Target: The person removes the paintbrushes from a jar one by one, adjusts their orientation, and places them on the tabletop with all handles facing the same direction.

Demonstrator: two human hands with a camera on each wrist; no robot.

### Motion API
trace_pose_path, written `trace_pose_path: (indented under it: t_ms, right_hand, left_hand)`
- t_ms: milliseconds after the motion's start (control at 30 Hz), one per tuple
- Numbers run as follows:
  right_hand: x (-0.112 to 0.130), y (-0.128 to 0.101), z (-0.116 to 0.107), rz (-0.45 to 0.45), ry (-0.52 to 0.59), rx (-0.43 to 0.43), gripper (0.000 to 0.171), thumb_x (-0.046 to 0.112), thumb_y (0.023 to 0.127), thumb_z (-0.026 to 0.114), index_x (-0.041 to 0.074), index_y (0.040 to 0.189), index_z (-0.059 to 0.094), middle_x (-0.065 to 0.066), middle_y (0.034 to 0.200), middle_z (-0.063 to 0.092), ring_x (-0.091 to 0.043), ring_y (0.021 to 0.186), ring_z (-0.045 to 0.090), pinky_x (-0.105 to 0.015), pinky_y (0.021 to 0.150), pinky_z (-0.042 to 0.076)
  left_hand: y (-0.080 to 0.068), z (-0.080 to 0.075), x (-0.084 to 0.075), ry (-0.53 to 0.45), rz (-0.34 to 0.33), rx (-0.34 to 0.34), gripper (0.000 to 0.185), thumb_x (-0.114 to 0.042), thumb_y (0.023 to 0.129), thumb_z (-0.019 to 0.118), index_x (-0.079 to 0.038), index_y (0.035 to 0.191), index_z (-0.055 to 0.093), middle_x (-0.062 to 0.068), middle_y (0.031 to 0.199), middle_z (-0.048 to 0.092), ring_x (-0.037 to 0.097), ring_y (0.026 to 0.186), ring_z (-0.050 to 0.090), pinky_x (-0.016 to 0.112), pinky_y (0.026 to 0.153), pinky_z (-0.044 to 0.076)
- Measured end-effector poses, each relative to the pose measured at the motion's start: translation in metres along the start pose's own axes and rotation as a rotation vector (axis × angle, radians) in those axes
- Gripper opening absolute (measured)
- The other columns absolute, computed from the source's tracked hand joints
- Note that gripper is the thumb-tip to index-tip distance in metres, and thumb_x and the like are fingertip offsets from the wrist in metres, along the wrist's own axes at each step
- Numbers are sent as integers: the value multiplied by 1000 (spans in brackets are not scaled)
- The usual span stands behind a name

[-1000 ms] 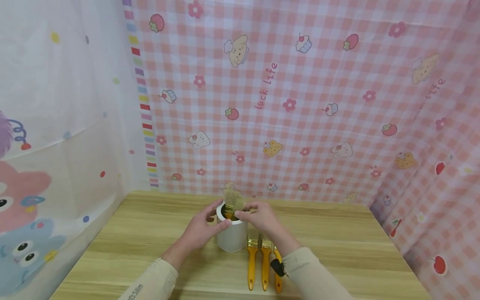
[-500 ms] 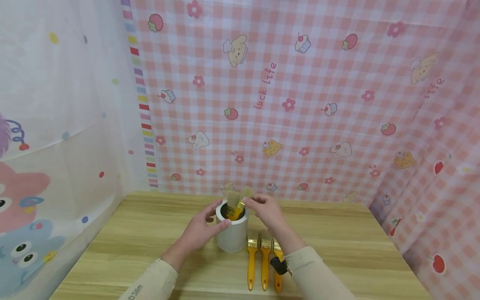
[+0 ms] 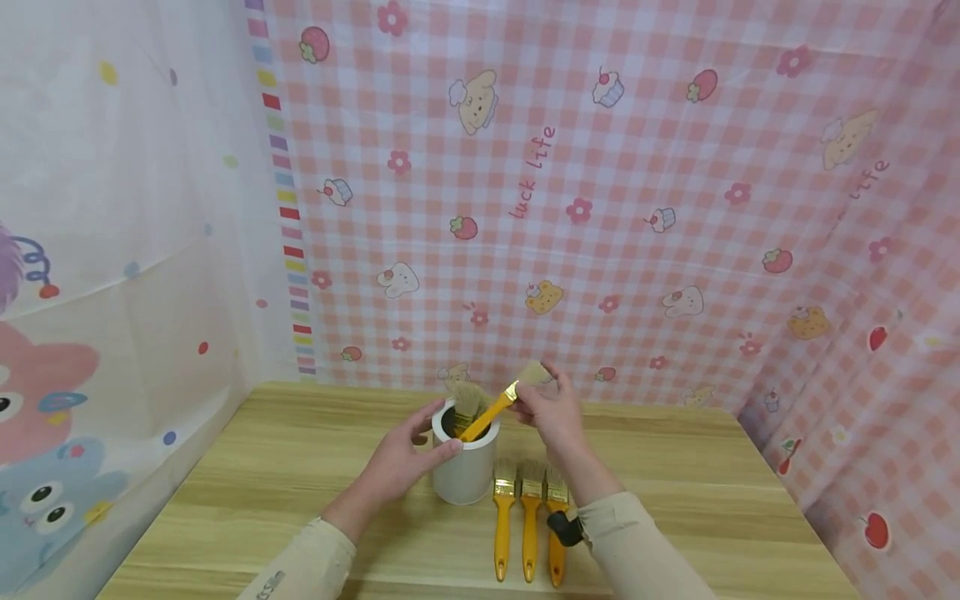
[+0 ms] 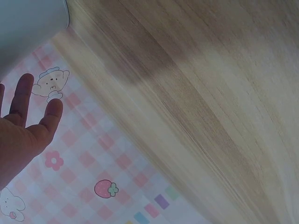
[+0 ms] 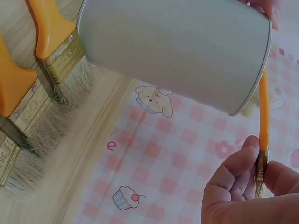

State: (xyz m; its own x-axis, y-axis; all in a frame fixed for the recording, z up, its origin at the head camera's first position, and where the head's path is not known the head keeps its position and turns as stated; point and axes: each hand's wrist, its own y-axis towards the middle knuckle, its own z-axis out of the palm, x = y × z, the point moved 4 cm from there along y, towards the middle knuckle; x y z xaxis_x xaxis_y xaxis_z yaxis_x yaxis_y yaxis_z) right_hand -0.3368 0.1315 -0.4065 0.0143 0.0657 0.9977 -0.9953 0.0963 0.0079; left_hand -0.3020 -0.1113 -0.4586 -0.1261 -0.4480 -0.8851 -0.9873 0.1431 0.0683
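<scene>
Fingers of your right hand [image 3: 553, 412] pinch a brush [image 3: 501, 403], its handle slanting into the white cup [image 3: 467, 471]; your left hand [image 3: 402, 460] holds the cup's near-left side.

Head view high, wide, facing wall; wrist views close, low; right wrist and head share white cup [image 3: 465, 467]

The left hand [image 3: 401, 457] is being held forward with curved fingers and spread thumb. The right hand [image 3: 552, 410] is being raised, its fingertips [image 5: 233, 163] pinched together.
</scene>
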Motion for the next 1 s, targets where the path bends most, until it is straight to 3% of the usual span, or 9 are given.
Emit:
trace_pose_path:
  t_ms: [233,567,1000]
  right_hand:
    - [0,4,-12,16,48,-38,68,8,101,74,23,160,44,-4,93,77,-13,78,77,-27,73,63]
    - [-2,9,-31,56,114,-51,70,5,103,69,18,164,38,4,85,77,-10,75,77,-21,67,59]
    - [-8,7,-50,74,56,-6,73,6,103,69,19,167,36,3,88,78,-9,76,76,-21,69,60]
  left_hand:
    - [1,0,1,2,0,-5,80,-57,93,79,-36,163,44,16,155,60,44,135,60,65,107,53]
    - [0,0,2,-4,3,-8,79,-53,95,79,-36,163,44,17,155,60,44,135,60,64,106,53]
    - [0,1,3,-11,6,-6,80,-54,94,79,-36,163,44,16,155,60,43,135,60,65,105,54]
